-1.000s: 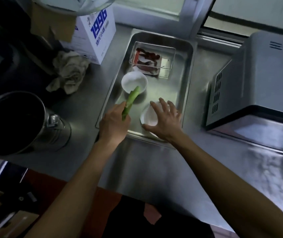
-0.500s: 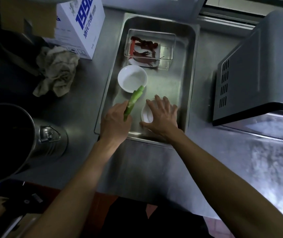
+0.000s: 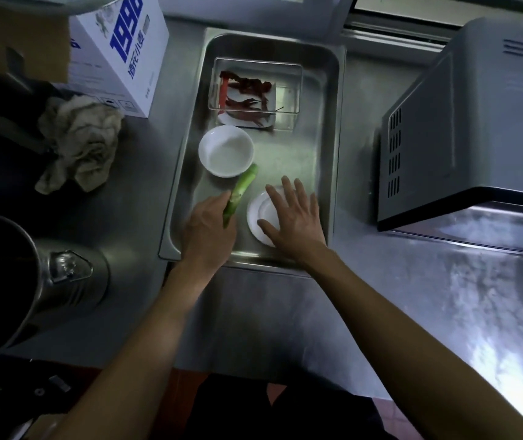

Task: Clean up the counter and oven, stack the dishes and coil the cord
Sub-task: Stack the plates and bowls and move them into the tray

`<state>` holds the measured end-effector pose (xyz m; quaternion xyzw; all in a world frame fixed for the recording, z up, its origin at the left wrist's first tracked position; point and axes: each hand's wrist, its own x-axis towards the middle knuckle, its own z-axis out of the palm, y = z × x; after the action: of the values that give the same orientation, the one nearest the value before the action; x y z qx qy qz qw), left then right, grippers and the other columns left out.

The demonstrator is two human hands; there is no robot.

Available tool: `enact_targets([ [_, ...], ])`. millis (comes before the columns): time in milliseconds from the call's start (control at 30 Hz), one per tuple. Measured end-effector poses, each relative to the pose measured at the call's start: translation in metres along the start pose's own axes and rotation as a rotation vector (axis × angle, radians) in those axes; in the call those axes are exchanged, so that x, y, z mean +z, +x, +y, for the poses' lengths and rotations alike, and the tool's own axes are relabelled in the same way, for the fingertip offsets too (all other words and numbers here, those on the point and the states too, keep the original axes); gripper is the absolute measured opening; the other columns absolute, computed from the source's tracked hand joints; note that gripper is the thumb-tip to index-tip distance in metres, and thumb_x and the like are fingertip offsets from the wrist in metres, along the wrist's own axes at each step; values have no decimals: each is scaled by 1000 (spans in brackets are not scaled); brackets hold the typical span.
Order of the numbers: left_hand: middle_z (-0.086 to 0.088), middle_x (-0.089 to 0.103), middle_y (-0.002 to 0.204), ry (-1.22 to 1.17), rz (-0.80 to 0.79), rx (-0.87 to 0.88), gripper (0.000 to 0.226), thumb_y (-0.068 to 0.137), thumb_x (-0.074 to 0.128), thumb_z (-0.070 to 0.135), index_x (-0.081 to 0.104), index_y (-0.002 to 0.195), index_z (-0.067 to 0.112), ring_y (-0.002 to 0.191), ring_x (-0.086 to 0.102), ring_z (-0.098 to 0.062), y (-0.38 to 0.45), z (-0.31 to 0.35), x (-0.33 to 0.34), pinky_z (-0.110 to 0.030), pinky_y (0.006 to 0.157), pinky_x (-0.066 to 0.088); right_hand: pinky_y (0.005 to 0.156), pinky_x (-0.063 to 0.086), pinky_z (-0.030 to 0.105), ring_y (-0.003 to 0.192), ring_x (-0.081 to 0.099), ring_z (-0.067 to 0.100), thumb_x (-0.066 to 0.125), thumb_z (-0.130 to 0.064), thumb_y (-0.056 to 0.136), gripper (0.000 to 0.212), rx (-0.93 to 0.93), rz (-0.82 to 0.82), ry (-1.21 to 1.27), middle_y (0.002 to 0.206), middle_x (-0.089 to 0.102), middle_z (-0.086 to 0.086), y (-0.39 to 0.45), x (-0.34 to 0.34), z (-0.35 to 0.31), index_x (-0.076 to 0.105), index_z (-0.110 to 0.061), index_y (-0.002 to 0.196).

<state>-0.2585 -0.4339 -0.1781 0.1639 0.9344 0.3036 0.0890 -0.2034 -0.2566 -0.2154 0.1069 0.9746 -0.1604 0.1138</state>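
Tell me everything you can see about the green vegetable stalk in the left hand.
The green vegetable stalk is a long, slim, pale green piece that looks fibrous, lighter towards its far tip. The left hand grips its lower end, so it slants up and to the right above the steel tray. Its tip points at the white bowl; whether they touch is unclear. It lies beside the small white dish, apart from it.

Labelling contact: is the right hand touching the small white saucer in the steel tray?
Touching. The head view shows the right hand with spread fingers lying flat across the small white saucer, no gap visible.
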Motion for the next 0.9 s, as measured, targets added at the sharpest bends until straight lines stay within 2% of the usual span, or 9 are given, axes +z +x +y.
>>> enact_targets([
  [67,7,48,74,-45,-14,32,14,98,45,29,50,86,24,70,48,-15,4,7,4,-27,56,31,123,4,54,153,-4,30,49,-51,97,72,0,61,40,167,3,7,-13,-10,5,17,-27,157],
  [133,7,55,81,-34,-37,51,17,101,43,36,57,100,27,75,53,-14,10,14,13,-29,59,42,123,7,52,153,0,31,52,-45,96,70,5,115,69,166,8,10,-27,-19,11,21,-25,156],
  [233,3,59,92,24,-70,67,17,98,52,28,58,113,25,84,55,-17,19,29,31,-34,66,45,123,9,52,153,2,31,55,-39,95,69,35,158,79,166,11,10,-45,-28,21,22,-28,155],
  [367,0,61,100,96,-125,108,33,93,61,20,56,125,24,92,57,-21,27,47,54,-41,74,53,123,6,52,153,-1,31,58,-32,95,70,80,165,105,166,10,10,-62,-35,35,22,-27,155],
  [500,-5,62,118,163,-161,126,42,92,59,14,55,133,22,105,56,-28,28,51,73,-44,80,52,123,4,51,153,-4,29,57,-35,96,70,130,159,141,165,9,9,-72,-36,47,19,-30,155],
  [567,-5,59,129,177,-172,112,47,89,57,9,55,135,21,113,53,-30,28,50,79,-45,85,50,123,6,52,153,-3,28,56,-36,96,68,137,162,156,165,11,8,-76,-36,52,21,-29,154],
  [700,-6,58,130,231,-173,98,48,87,60,9,55,134,19,114,51,-30,27,51,86,-45,83,50,123,4,50,153,-3,28,58,-33,96,67,137,150,168,166,11,8,-85,-35,62,26,-25,154],
  [900,-8,56,132,345,-155,111,43,89,63,27,56,130,16,117,49,-32,16,64,88,-49,88,48,121,7,47,153,6,30,59,-34,95,64,82,161,158,164,18,10,-92,-33,74,31,-23,152],
])
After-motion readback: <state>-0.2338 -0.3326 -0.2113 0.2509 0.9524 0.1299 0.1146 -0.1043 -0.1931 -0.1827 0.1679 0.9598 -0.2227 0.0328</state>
